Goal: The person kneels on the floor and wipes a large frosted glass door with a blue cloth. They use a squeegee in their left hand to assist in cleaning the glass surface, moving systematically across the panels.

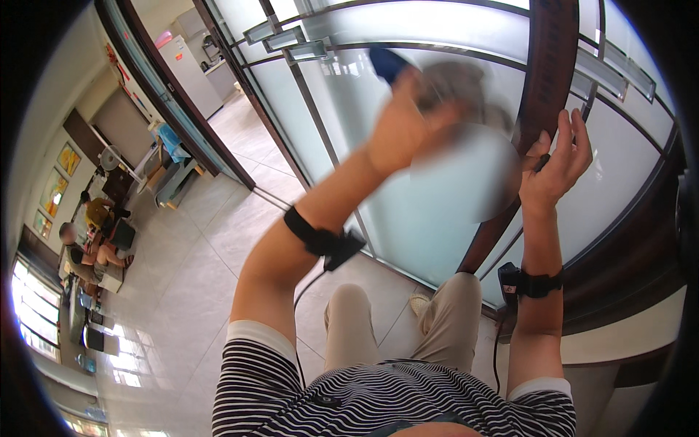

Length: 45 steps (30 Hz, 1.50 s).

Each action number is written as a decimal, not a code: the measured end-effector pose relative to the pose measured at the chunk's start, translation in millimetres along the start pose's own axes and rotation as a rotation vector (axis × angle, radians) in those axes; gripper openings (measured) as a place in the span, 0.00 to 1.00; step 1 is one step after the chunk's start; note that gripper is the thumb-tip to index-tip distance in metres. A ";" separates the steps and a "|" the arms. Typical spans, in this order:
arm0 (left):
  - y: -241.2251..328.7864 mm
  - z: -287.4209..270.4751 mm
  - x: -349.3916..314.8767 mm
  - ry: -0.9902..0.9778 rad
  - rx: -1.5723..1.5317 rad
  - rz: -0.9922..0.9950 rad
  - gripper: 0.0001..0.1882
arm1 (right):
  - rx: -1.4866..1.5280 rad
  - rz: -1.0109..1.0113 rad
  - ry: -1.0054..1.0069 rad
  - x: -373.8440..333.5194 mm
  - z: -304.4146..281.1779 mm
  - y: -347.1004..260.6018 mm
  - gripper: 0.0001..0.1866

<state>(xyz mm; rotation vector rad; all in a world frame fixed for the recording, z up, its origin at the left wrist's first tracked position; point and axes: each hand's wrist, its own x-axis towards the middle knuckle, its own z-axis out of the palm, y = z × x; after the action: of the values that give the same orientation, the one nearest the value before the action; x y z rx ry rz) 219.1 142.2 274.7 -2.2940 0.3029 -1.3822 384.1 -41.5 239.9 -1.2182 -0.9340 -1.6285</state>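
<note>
My left hand (404, 127) is raised in front of a frosted glass door panel (342, 109), its fingers closed and smeared by motion. In it is a soft-looking grey-brown cloth (455, 84), blurred, with a dark blue part (388, 65) sticking out beyond the fingers. My right hand (557, 164) is beside the dark wooden door frame (550, 65), fingers stretched upward and apart. A small black piece (542, 163) shows between its thumb and palm; whether it is strapped on or gripped is unclear.
Metal strips and clear glass blocks (306, 51) decorate the door. Through the doorway stands a white fridge (191, 73). Far left, two people (91, 255) sit near a standing fan (109, 156). Black straps with small devices (335, 244) circle my forearms, with cables hanging down. Pale tiles (196, 291) cover the floor.
</note>
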 end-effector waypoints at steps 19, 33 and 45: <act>-62.4 -55.8 140.6 0.496 -0.136 -0.528 0.29 | 0.025 0.023 -0.036 -8.4 0.7 9.1 0.19; 84.0 35.2 -77.0 -0.586 -0.600 0.030 0.20 | -0.043 0.080 -0.050 -5.9 0.4 2.9 0.21; 4.7 -4.7 41.8 0.080 -0.289 -0.300 0.29 | -0.039 0.081 0.028 -10.1 5.4 8.7 0.18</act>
<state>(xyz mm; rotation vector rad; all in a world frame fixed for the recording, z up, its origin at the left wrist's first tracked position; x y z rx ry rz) 235.1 119.9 307.1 -2.6073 0.1989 -1.6737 395.4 -37.4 232.0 -1.2409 -0.8287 -1.6027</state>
